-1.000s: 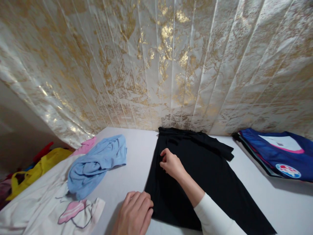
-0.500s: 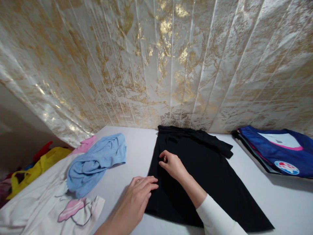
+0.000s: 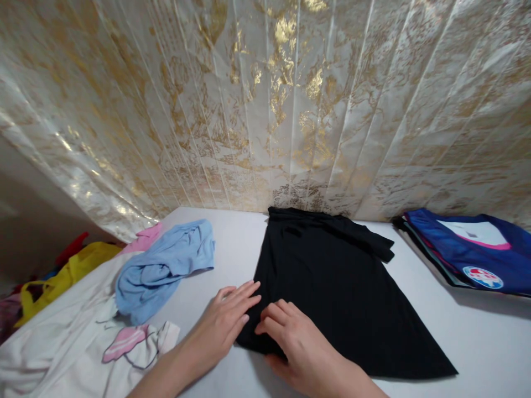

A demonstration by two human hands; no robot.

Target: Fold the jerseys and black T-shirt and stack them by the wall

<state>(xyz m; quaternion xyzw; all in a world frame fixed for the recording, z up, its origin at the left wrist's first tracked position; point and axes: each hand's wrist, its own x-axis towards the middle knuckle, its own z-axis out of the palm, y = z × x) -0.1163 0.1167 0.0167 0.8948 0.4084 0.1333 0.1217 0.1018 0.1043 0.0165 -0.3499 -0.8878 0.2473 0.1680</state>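
A black T-shirt point(image 3: 332, 276) lies on the white surface with its left side folded in a straight edge and a short sleeve showing at the far right. My left hand point(image 3: 228, 315) is open, its outstretched fingers resting on the shirt's left edge near the bottom. Close beside it, my right hand point(image 3: 302, 345) bends over the shirt's near left hem. Its fingers curve down onto the black cloth, and the thumb sits apart from them by the near edge. No cloth shows clearly pinched between them.
To the left lie a crumpled light blue garment point(image 3: 166, 265), a white garment with a pink print point(image 3: 53, 354), a pink cloth point(image 3: 143, 239) and a yellow one point(image 3: 78, 271). At right is a folded stack topped by a blue garment point(image 3: 456, 249). A gold-patterned curtain point(image 3: 265, 110) hangs behind.
My right hand has come down from above the shirt's middle left to its near left hem. My left hand has shifted slightly up and left along the edge.
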